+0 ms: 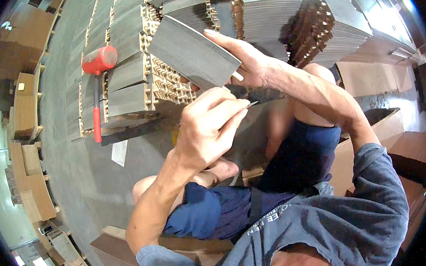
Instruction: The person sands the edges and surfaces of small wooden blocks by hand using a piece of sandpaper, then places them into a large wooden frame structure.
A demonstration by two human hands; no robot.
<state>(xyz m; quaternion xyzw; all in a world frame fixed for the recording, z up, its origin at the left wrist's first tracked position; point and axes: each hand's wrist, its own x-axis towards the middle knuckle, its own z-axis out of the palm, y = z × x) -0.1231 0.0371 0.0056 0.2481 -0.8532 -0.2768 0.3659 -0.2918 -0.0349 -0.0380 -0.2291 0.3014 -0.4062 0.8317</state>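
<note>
My right hand (250,62) grips a small grey wood-grain panel (194,52) by its edge, tilted in front of me. A short pale dowel (237,75) shows at the panel's near right corner, beside my palm. Just below the panel's near edge, my left hand (209,123) is closed in a pinch. From its fingertips pokes a thin pointed metal piece (253,103); the rest of it is hidden in the fingers, so its kind is unclear. Whether the left hand touches the panel I cannot tell.
A red-headed mallet (100,61) with a red grip lies on stacked grey panels (128,99) whose edges bristle with pegs. More panel stacks (271,21) stand ahead and to the right. Brown cartons (23,105) line the far left. A white paper sheet (119,153) lies on the floor.
</note>
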